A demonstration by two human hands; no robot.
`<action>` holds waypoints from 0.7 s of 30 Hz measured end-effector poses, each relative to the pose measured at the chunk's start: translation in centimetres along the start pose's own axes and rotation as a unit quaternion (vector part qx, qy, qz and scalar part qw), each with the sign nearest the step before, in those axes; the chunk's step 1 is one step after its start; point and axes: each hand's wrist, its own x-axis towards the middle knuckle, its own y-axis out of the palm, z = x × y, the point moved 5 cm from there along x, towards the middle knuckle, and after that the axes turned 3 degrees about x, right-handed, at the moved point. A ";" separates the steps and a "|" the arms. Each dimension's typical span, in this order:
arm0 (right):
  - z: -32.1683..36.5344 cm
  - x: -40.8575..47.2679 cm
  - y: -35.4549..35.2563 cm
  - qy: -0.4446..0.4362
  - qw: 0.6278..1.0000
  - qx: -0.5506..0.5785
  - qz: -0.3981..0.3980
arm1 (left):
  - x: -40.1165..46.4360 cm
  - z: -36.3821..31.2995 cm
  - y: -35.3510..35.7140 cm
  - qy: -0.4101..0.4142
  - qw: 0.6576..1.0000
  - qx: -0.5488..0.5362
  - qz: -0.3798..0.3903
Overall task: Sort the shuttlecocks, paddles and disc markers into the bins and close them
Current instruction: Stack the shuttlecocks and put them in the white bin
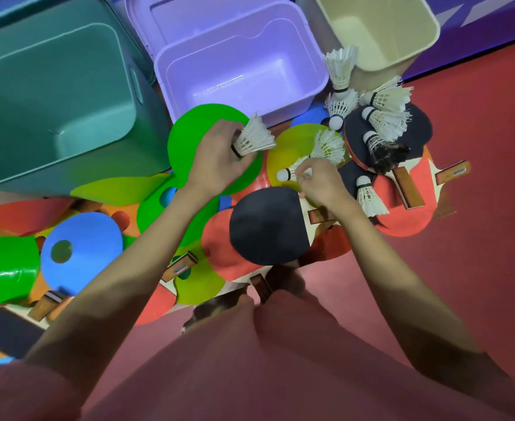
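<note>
My left hand grips a white shuttlecock by its cork end, held over a green disc marker. My right hand pinches the feathers of a second shuttlecock that lies on a yellow disc marker; another shuttlecock lies just beyond it. Several more shuttlecocks are heaped on a black paddle to the right. A black-faced paddle lies under my right wrist. Three open bins stand at the back: teal, purple, beige.
Disc markers in blue, green, yellow and orange overlap at the left with several paddles among them. Red paddles lie at the right. The purple bin's lid stands behind it. Bare red floor stretches to the right.
</note>
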 end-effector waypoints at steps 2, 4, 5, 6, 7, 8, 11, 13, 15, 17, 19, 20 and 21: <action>-0.1 0.3 0.2 0.027 1.000 0.010 -0.003 | -1.3 0.5 -0.6 -0.017 1.000 -0.021 -0.016; -0.3 0.6 0.4 0.044 0.998 0.039 -0.017 | -2.4 1.2 -0.9 -0.032 0.999 -0.032 -0.020; -0.2 0.7 0.4 0.046 0.997 0.052 -0.029 | -3.0 1.5 -1.0 -0.039 0.998 -0.033 -0.024; -0.1 0.7 0.3 0.044 0.996 0.071 -0.040 | -3.4 1.9 -1.0 -0.046 0.998 -0.035 -0.028; 0.0 0.7 0.3 0.046 0.993 0.096 -0.046 | -3.9 2.2 -1.1 -0.055 0.997 -0.038 -0.032; 0.3 0.6 0.4 0.046 0.990 0.121 -0.049 | -4.4 2.5 -1.0 -0.064 0.996 -0.043 -0.034; 0.9 0.5 0.6 0.060 0.984 0.167 -0.032 | -5.4 3.0 -0.7 -0.078 0.994 -0.064 -0.031; 1.0 0.5 0.6 0.065 0.981 0.183 0.000 | -6.1 3.3 -0.4 -0.079 0.994 -0.066 -0.029; 1.7 0.5 -0.3 0.023 0.985 0.172 -0.016 | -6.6 3.6 -0.1 -0.077 0.995 -0.053 -0.023; 2.6 0.1 -1.8 -0.063 0.980 0.168 -0.081 | -7.0 3.8 0.2 -0.077 0.996 -0.042 -0.016; 3.7 -0.8 -3.1 -0.149 0.967 0.159 -0.130 | -7.1 3.5 0.5 -0.071 0.996 -0.048 -0.010; 4.3 -1.5 -3.4 -0.181 0.962 0.153 -0.133 | -7.0 3.1 0.6 -0.066 0.996 -0.058 -0.007; 4.8 -2.0 -3.3 -0.205 0.961 0.144 -0.120 | -6.9 2.7 0.8 -0.062 0.996 -0.070 -0.003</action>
